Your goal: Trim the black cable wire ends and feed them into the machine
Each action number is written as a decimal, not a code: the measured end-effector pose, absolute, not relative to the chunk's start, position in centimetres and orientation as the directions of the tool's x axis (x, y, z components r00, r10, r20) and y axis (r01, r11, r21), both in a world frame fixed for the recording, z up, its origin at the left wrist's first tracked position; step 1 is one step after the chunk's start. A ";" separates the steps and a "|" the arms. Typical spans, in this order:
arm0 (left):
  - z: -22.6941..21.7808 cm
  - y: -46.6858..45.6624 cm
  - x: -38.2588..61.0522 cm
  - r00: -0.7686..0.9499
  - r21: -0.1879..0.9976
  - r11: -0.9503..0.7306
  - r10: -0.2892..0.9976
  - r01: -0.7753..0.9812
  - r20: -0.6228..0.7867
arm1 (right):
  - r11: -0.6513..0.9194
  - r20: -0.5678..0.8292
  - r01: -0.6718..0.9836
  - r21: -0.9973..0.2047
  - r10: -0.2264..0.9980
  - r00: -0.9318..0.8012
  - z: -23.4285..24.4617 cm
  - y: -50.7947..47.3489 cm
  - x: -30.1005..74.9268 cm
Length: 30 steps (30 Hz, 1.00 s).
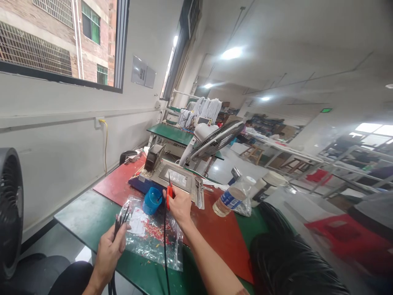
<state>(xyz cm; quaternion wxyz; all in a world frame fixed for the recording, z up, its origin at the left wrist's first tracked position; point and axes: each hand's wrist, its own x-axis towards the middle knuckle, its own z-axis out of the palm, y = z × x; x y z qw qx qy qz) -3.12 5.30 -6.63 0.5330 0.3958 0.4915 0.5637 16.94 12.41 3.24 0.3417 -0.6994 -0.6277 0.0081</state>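
My left hand (pixel 111 248) is closed around a bundle of black cables (pixel 125 215), whose ends stick up past the fingers and whose lengths hang below. In my right hand (pixel 181 205) is a pair of red-handled scissors (pixel 169 197), blades pointing up and away from me. A single black cable (pixel 166 250) runs down from beside the right hand's fingers; whether they also pinch it I cannot tell. Between the hands stands a blue cup (pixel 152 201). Red and yellow scraps (pixel 156 232) lie scattered on a clear plastic bag (pixel 175 256) with a white label.
Behind the cup sits a bench machine (pixel 158 171) on a red mat (pixel 219 237). To the right stand a bottle of liquid (pixel 226 201) and thick black coils (pixel 294 262). A tilted fan (pixel 219 141) rises beyond; another black fan (pixel 11 213) is at left.
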 end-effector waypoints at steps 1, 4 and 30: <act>-6.6 5.3 -3.2 -0.116 0.976 0.053 0.990 -0.211 -0.078 | 0.017 0.417 0.881 -0.473 0.885 0.207 3.2 12.4 16.8; -6.5 5.5 -3.2 -0.105 0.978 0.061 0.991 -0.201 -0.084 | 0.003 0.416 0.902 -0.432 0.888 0.196 2.9 12.5 16.6; -5.1 5.7 -3.3 -0.159 0.982 0.148 0.973 -0.120 -0.166 | 0.020 0.485 0.847 -0.531 0.827 0.284 10.9 14.9 23.1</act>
